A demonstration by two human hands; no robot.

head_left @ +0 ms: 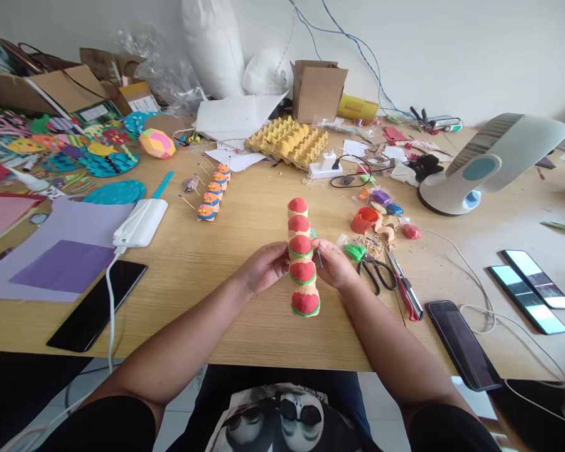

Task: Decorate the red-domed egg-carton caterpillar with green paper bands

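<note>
A row of egg-carton cups [304, 273] is held up over the table, pointing away from me. Red domes cap the cups, and the three nearest have green bands round their rims. My left hand [269, 267] grips the row's left side near the middle, fingers closed and partly hidden behind it. At the right side, my right hand [335, 263] is closed in a pinch on a thin blue strip [319, 257] beside the middle cup. Whether its hidden fingers also press on the cups I cannot tell. A finished-looking orange-and-blue egg-carton row [214, 193] stands farther left, with pins along it.
Right of my hands lie black-handled scissors [376, 273], a red utility knife [407, 289], a red cup [365, 220] and bagged clay [380, 198]. Several phones, including a dark one [462, 342], lie about. Behind are yellow egg trays [287, 141], a power strip [324, 168] and a white lamp-like device [480, 166].
</note>
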